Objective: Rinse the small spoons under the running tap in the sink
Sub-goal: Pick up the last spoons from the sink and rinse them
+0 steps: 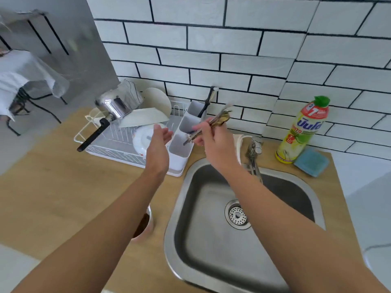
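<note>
Wooden countertop [63, 187] with rack [110, 149], bottle [300, 132], sponge [311, 162].

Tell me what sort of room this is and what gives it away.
Most likely a home kitchen: a steel sink with a tap set in a wooden counter, a dish rack holding a pot and plates, and a bottle of dish soap against the tiled wall.

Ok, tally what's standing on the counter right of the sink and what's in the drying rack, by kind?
Dish soap bottle: 1
Blue sponge: 1
Steel pot: 1
Plates in the rack, at least: 3
Total: 6
</note>
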Available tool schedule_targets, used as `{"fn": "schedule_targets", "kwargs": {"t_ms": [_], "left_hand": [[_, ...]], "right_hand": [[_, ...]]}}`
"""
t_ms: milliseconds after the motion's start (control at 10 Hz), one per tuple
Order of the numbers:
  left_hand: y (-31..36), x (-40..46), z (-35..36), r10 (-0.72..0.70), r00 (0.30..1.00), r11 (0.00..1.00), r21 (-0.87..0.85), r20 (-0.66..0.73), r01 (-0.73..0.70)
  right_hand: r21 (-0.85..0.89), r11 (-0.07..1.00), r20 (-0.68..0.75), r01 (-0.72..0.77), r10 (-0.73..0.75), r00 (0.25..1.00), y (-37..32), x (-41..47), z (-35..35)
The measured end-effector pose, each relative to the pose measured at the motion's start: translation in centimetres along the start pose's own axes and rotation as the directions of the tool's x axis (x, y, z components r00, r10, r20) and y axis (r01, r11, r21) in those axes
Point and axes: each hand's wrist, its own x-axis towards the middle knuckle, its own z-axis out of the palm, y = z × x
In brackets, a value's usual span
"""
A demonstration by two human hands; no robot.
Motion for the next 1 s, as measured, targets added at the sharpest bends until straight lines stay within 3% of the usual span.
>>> {"fn": "schedule_targets", "kwargs": {"t_ms": [100,300,600,700,1000], "left_hand": [[-0.6,1.2,0.1,-0.033,0.999,0.998,0.048,0.006,0.032],[-2.9,3.3,0.9,-0.062,0.998,0.983,0.170,-0.028,0.066],[-4.3,3.7,1.2,0.045,0.999,0.967,0.253,-0.030,-0.036],[-4.3,3.5,1.1,0.075,0.997,0.953,0.295,-0.012,-0.068],[-4.5,1.7,0.8,0.138,0.990,0.912,0.391,0.001,-0.127]], "right_hand": [[-0.122,0.990,0.098,-0.069,0.082,0.992,3.9,2.0,3.5],[-0.280,0.956,0.152,-0.092,0.139,0.979,9.1,2.9,5.3],[-0.237,0.956,0.191,-0.173,0.220,0.957,10.1,2.4,5.9],[-0.298,0.935,0.149,-0.192,0.245,0.958,10.4,2.5,5.8],[-0.196,0.941,0.289,-0.276,0.325,0.900,8.0,-0.1,2.9]]}}
